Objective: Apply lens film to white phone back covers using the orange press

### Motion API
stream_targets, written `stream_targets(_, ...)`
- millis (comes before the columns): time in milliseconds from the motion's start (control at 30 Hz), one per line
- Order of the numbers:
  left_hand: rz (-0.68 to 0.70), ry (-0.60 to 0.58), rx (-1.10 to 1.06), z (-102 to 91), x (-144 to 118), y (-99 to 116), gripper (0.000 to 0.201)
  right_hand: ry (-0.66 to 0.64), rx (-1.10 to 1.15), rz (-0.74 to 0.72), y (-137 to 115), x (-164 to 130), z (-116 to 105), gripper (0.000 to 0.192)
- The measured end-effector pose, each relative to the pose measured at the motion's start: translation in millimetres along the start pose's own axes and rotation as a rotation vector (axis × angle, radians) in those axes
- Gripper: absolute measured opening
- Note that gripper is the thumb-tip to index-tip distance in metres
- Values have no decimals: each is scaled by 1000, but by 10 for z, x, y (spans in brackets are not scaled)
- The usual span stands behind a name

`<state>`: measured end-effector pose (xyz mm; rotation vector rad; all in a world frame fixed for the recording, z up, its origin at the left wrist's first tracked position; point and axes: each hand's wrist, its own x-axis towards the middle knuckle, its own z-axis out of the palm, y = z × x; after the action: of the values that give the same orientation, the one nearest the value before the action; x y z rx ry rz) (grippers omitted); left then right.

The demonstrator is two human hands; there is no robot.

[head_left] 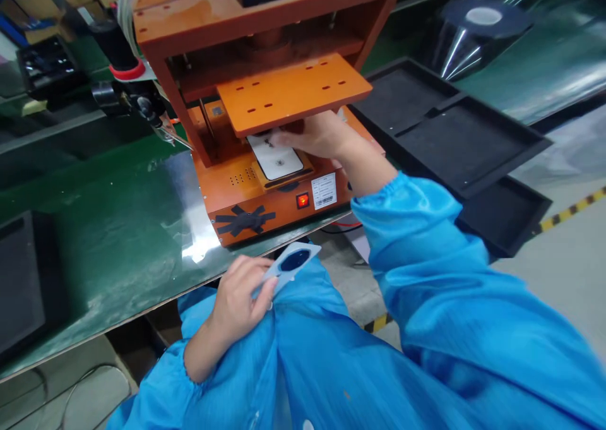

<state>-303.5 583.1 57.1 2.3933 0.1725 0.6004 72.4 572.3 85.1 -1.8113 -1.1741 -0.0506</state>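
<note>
While the right hand (316,134) presses fingertips on the white panel (276,156) seated in the orange press (265,101), squaring it gently looks wise, as the left hand (240,294) pinches a grey film piece (292,264) below the desk (118,228).

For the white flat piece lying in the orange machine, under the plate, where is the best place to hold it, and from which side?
Probably by its near right edge, coming from the front right, low and flat. The white piece lies flat in a shallow seat on the orange machine, and the overhanging plate blocks any approach from above. The right hand already touches its far edge from that side.
</note>
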Motion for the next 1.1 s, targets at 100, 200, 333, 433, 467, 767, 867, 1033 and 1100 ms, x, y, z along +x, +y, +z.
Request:
stream_targets(100,124,92,252,50,90,-65,15,261,-19,-37,-207,-731,-150,36)
stream_targets(200,92,54,460,77,111,-130,20,510,-263,-65,-180,-1526,-241,33)
stream_targets(333,59,31,565,94,64,-163,22,482,-490,-36,104,-2148,-178,46)
stream_targets(433,84,56,595,101,47,-166,19,414,-552,-7,249,-2230,-137,52)
stream_targets(467,91,70,602,103,51,-165,18,412,-556,0,270,-2217,-138,53)
stream_targets(767,82,169,573,62,107,-160,18,406,-407,-24,222,-2112,-240,47)
stream_targets(867,118,209,357,55,44,-139,15,436,-352,35,335,-2045,-523,38)
stream_targets(1033,-8,90,-87,171,-99,-119,12,322,-735,434,825,-1828,-1259,44)
stream_targets(1100,-93,53,-167,237,-126,-140,20,149,-827,540,974,-1794,-1408,47)
